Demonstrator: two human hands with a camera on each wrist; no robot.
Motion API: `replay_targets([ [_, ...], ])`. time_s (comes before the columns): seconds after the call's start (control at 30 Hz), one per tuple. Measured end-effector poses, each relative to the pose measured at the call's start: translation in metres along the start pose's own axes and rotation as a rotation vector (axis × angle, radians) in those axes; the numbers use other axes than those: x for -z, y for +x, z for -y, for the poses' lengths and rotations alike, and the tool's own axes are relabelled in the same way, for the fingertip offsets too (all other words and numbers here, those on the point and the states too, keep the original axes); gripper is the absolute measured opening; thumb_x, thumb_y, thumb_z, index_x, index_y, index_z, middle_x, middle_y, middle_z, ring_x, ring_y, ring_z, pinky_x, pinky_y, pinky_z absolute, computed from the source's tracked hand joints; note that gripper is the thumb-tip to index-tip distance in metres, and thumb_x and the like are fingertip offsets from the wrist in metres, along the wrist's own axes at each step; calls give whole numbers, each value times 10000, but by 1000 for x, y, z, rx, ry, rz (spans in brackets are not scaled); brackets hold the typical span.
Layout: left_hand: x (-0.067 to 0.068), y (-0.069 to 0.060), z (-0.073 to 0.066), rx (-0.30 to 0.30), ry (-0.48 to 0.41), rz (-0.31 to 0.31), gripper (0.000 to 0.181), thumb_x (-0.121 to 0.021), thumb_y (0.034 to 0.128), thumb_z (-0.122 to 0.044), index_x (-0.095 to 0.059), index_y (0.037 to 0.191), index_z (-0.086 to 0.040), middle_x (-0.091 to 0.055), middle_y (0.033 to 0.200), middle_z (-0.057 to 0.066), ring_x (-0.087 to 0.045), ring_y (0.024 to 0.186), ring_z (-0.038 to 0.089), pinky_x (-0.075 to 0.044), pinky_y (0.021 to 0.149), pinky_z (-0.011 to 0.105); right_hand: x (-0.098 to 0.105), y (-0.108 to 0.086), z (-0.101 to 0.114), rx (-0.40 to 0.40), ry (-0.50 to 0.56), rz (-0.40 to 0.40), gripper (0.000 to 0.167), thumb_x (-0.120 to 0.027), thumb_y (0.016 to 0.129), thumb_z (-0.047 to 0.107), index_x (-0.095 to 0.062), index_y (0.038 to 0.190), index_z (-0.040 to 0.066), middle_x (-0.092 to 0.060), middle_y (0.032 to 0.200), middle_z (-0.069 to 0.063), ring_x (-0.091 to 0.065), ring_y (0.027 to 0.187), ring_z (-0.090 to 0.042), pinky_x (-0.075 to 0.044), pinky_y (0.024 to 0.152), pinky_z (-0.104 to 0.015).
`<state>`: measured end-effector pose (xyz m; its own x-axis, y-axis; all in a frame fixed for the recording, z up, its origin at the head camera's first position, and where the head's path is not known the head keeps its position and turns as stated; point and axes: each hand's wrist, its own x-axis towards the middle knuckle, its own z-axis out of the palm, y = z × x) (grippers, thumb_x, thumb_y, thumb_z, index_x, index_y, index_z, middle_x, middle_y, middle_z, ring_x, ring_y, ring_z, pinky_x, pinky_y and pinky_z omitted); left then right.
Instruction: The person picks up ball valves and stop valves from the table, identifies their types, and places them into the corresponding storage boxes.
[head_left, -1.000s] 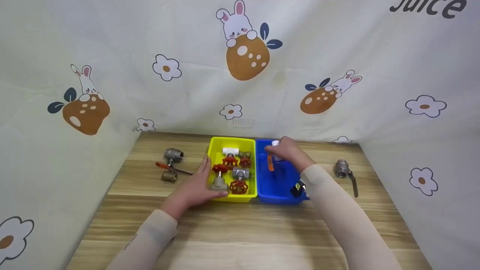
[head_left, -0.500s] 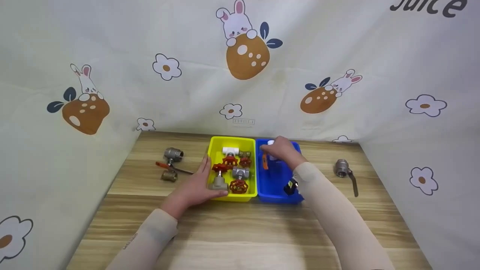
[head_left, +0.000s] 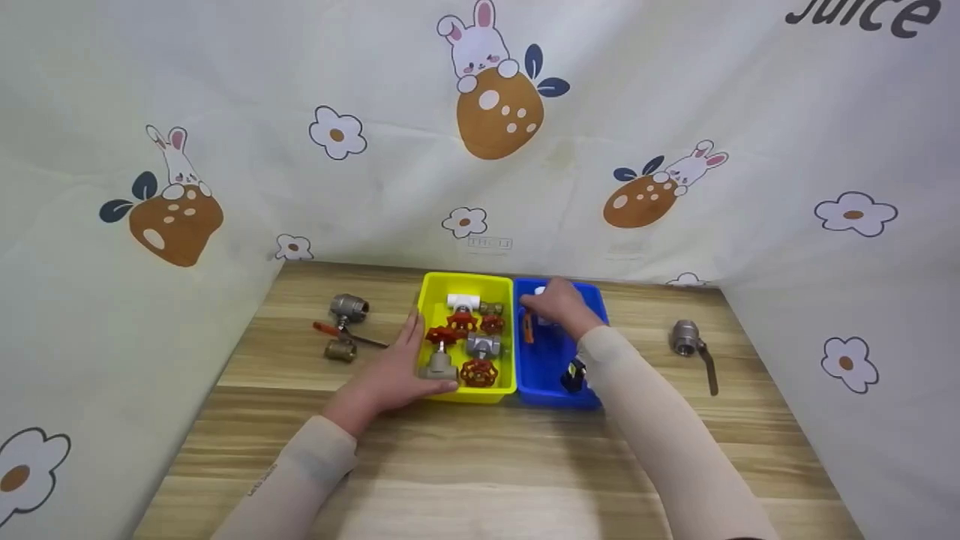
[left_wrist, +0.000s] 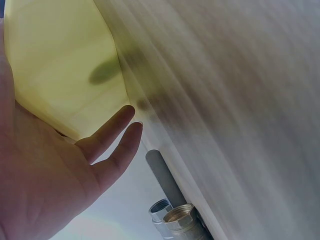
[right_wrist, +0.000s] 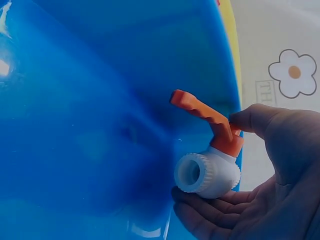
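My right hand [head_left: 559, 304] is over the back of the blue bin [head_left: 544, 396]. It holds a white plastic ball valve [right_wrist: 212, 172] with an orange lever handle; in the right wrist view the thumb touches the handle and the fingers lie under the white body. My left hand [head_left: 394, 375] rests against the left side of the yellow bin [head_left: 487, 395], its thumb along the front rim. The left wrist view shows two fingers [left_wrist: 117, 157] extended beside the bin's wall. Inside the yellow bin are several gate valves with red handwheels, among them a grey one [head_left: 484, 346].
Left of the yellow bin lie a steel ball valve [head_left: 349, 307] and a smaller brass valve [head_left: 340, 350] with an orange-red lever. Another metal ball valve [head_left: 685, 337] with a dark lever lies right of the blue bin. A printed cloth [head_left: 390, 202] hangs behind the wooden table [head_left: 480, 465].
My right hand has shifted slightly left and down within the blue bin, carrying the white ball valve. The left hand keeps its place at the yellow bin.
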<state>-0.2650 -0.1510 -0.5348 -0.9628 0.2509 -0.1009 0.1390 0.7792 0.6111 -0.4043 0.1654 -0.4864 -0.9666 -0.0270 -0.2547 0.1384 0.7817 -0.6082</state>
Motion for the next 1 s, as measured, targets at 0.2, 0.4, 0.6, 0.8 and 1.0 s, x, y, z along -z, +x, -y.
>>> replay_targets([
  [0.2, -1, 0, 1, -5, -1, -4, 1438, -818, 806, -825, 30, 1786, -200, 120, 1849, 56, -419, 1549, 510, -426, 1211, 643, -3, 4, -2, -29, -37, 9, 424, -733, 1004, 422, -686, 1139, 22, -702, 1022, -118, -709, 939, -293, -606, 813, -409],
  [0.4, -1, 2, 1, -25, 19, -10, 1412, -810, 822, -817, 4, 1789, -189, 92, 1853, 63, -501, 1496, 491, -499, 1156, 613, -6, 6, -3, -42, -77, 10, 557, -729, 1006, 440, -662, 1275, -44, -712, 1151, -165, -703, 991, -298, -634, 903, -461],
  [0.6, 0, 1, -1, -28, 13, -14, 1420, -821, 818, -808, -4, 1788, -169, 85, 1854, 78, -512, 1488, 486, -492, 1164, 611, -6, 5, -2, -45, -89, 23, 390, -719, 1021, 433, -685, 1013, 45, -689, 947, -97, -720, 913, -286, -622, 789, -412],
  [0.8, 0, 1, 1, -23, 19, -13, 1427, -811, 811, -828, 9, 1787, -186, 85, 1855, 73, -525, 1476, 489, -497, 1159, 613, -5, 4, -2, -35, -118, 47, 381, -687, 1059, 443, -672, 927, 85, -658, 873, -68, -710, 872, -272, -594, 750, -385],
  [1.0, -1, 2, 3, -24, 21, -10, 1426, -803, 812, -836, 16, 1786, -193, 98, 1854, 71, -503, 1488, 508, -490, 1162, 622, -3, 6, -1, -40, -138, 99, 413, -669, 1077, 471, -688, 952, 77, -683, 913, -96, -711, 888, -286, -594, 766, -390],
])
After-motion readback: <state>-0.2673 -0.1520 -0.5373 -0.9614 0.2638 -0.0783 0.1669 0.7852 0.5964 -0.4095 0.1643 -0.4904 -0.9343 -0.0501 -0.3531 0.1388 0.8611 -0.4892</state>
